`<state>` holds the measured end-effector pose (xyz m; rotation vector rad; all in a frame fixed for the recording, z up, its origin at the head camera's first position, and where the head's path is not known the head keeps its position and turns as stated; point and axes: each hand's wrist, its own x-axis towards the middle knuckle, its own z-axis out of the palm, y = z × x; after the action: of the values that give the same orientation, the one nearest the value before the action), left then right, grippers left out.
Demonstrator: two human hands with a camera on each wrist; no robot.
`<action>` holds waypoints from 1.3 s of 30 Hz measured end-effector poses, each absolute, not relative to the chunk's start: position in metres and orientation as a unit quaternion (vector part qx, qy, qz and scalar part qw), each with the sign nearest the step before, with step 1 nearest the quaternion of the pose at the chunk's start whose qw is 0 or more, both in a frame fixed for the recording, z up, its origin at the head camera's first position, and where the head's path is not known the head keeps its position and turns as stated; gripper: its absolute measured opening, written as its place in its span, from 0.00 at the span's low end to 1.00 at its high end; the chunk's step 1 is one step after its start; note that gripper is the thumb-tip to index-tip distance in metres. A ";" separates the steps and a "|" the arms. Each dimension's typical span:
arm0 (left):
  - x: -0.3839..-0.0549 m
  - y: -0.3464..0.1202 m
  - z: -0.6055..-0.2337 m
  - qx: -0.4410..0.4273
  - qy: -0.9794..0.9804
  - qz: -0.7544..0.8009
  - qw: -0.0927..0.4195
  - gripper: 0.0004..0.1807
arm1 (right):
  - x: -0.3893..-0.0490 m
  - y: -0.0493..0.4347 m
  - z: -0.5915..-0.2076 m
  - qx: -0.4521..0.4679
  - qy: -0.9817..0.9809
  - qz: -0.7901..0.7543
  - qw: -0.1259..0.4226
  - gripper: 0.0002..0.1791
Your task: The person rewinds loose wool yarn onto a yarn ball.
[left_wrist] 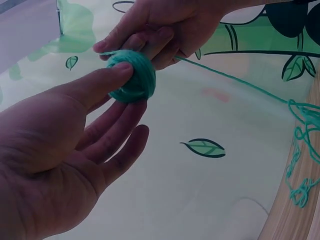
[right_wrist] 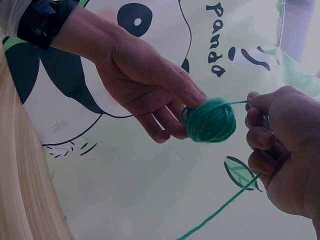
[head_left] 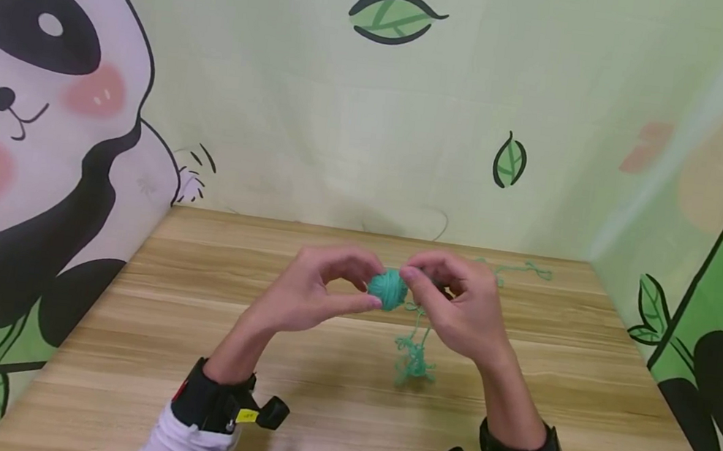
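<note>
Between thumb and fingers my left hand [head_left: 309, 286] holds a small ball of teal yarn [head_left: 388, 289] above the wooden table. Close on its right, my right hand [head_left: 459, 302] pinches the strand of yarn [right_wrist: 239, 102] that comes off the ball, thumb against forefinger. Its other fingers are curled, and the strand leaves the far side of that hand, as the right wrist view shows. A loose tangle of the same yarn [head_left: 414, 360] hangs below the right hand in the head view. In the left wrist view the taut strand [left_wrist: 235, 79] runs from the right hand toward that tangle.
More loose yarn [head_left: 529, 269] lies near the table's back right edge. The wooden table [head_left: 195, 296] meets a printed cloth backdrop [head_left: 282, 99] with a panda and leaves. Each wrist wears a black camera band [head_left: 211, 397].
</note>
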<state>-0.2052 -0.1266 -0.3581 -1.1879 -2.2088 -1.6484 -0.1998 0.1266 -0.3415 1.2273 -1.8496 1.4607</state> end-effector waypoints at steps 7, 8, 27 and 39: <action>-0.203 -0.128 -0.358 -0.423 -0.707 -0.566 0.018 0.19 | -0.203 0.127 -0.342 0.441 -0.683 0.528 0.246 0.05; -0.203 -0.128 -0.357 -0.427 -0.702 -0.570 0.013 0.19 | -0.203 0.127 -0.343 0.442 -0.683 0.527 0.247 0.06; -0.201 -0.126 -0.359 -0.441 -0.643 -0.625 0.011 0.21 | -0.213 0.120 -0.354 0.436 -0.693 0.529 0.224 0.05; -0.201 -0.124 -0.358 -0.418 -0.630 -0.651 0.059 0.20 | -0.210 0.119 -0.356 0.419 -0.723 0.523 0.169 0.11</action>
<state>-0.2009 -0.1239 -0.3578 -1.2674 -1.9083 -1.9726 -0.2103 0.1191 -0.3557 1.1919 -2.0548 1.4870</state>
